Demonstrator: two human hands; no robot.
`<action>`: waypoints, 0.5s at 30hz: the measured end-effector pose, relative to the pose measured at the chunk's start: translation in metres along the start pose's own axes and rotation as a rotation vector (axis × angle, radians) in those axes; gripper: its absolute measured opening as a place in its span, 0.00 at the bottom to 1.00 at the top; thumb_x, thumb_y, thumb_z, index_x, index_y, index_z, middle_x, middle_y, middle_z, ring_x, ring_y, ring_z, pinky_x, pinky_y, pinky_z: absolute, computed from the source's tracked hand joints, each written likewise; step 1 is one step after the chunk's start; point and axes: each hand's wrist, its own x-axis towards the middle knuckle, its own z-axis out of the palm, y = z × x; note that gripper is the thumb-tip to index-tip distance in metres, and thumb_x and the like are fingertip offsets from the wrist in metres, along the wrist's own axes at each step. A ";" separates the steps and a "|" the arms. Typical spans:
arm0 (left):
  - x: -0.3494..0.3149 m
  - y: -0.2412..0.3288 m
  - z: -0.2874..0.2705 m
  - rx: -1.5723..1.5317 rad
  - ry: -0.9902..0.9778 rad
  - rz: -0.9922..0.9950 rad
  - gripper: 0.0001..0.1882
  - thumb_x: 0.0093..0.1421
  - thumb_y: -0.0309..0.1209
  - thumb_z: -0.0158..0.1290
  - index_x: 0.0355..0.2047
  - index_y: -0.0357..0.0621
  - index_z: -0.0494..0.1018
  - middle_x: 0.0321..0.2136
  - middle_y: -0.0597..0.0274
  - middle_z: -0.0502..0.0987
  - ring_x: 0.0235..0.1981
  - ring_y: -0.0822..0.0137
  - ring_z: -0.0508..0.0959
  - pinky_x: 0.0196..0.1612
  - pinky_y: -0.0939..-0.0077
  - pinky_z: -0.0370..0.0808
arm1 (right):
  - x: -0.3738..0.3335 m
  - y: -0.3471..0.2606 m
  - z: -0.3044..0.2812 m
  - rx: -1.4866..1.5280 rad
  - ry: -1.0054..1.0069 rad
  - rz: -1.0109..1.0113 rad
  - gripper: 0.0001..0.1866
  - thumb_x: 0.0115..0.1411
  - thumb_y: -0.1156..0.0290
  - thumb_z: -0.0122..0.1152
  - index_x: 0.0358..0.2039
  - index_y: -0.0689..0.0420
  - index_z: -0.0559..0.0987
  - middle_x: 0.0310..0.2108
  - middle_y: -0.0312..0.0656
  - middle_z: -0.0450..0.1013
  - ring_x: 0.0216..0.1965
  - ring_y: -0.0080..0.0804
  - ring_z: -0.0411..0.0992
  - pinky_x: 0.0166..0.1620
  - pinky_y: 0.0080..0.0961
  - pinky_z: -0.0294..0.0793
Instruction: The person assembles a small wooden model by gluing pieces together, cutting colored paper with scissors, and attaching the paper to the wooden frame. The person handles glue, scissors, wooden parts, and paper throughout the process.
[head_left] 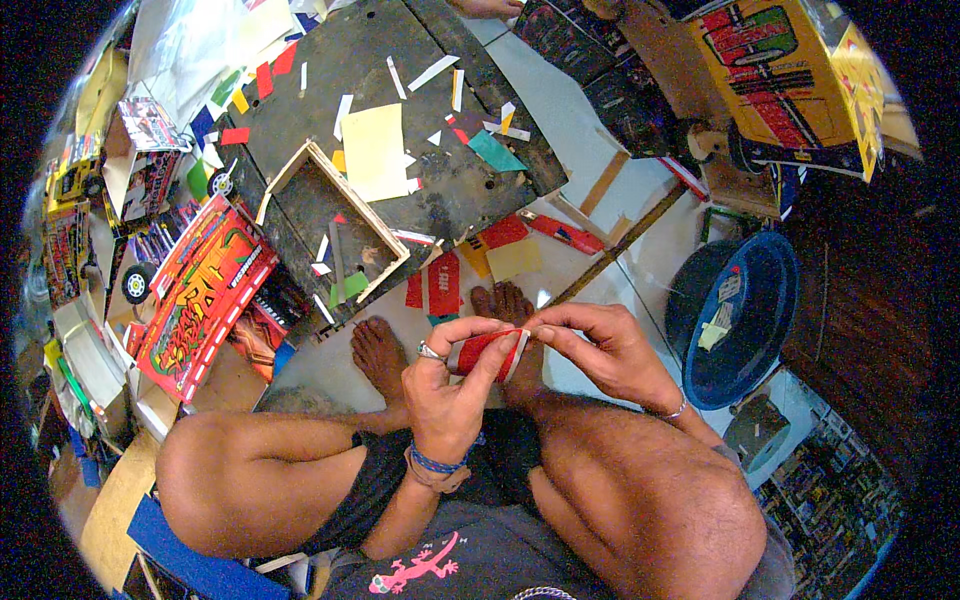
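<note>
Between my bent knees my left hand (448, 385) pinches a small red sticker piece (476, 355) with a white edge, curved over the fingers. My right hand (605, 350) has thumb and finger closed at the white edge on its right side; the exact grip point is tiny. Past my hands, a low dark wooden board (300, 115) carries a thin wooden frame (385, 222), a pale yellow sheet (374, 150) and scattered coloured scraps. Red sticker scraps (437, 285) lie on the floor near my feet.
To the left stands a red toy truck body (210, 300) among other decorated toy parts. A yellow toy truck (775, 75) is at the far right. A dark blue basin (740, 320) with scraps stands right of my hands. A red cutter knife (563, 233) lies by the board.
</note>
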 end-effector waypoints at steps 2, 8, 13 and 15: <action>0.000 0.000 0.000 -0.003 -0.004 -0.009 0.10 0.61 0.28 0.64 0.41 0.41 0.78 0.36 0.60 0.84 0.36 0.71 0.83 0.41 0.77 0.78 | -0.001 0.001 0.000 0.013 0.001 0.000 0.10 0.67 0.71 0.60 0.42 0.63 0.83 0.36 0.43 0.82 0.38 0.27 0.79 0.43 0.25 0.77; -0.001 -0.003 0.001 -0.033 0.012 0.005 0.10 0.61 0.28 0.64 0.41 0.41 0.78 0.35 0.60 0.84 0.35 0.71 0.83 0.40 0.77 0.78 | -0.003 0.001 0.000 0.039 0.005 0.044 0.10 0.67 0.70 0.61 0.41 0.63 0.84 0.37 0.43 0.82 0.40 0.28 0.79 0.45 0.26 0.77; -0.001 -0.005 0.002 -0.038 0.013 0.014 0.10 0.61 0.27 0.63 0.41 0.41 0.78 0.35 0.59 0.85 0.36 0.71 0.83 0.41 0.76 0.79 | 0.000 0.003 0.000 0.046 0.008 0.002 0.10 0.66 0.70 0.62 0.41 0.63 0.84 0.37 0.43 0.82 0.40 0.28 0.79 0.46 0.27 0.78; -0.002 -0.005 0.002 -0.034 0.019 0.004 0.09 0.61 0.27 0.63 0.41 0.41 0.78 0.35 0.59 0.85 0.36 0.71 0.83 0.41 0.76 0.79 | 0.001 0.003 0.000 0.049 0.018 -0.004 0.10 0.65 0.70 0.63 0.41 0.63 0.84 0.37 0.43 0.82 0.40 0.28 0.79 0.46 0.27 0.78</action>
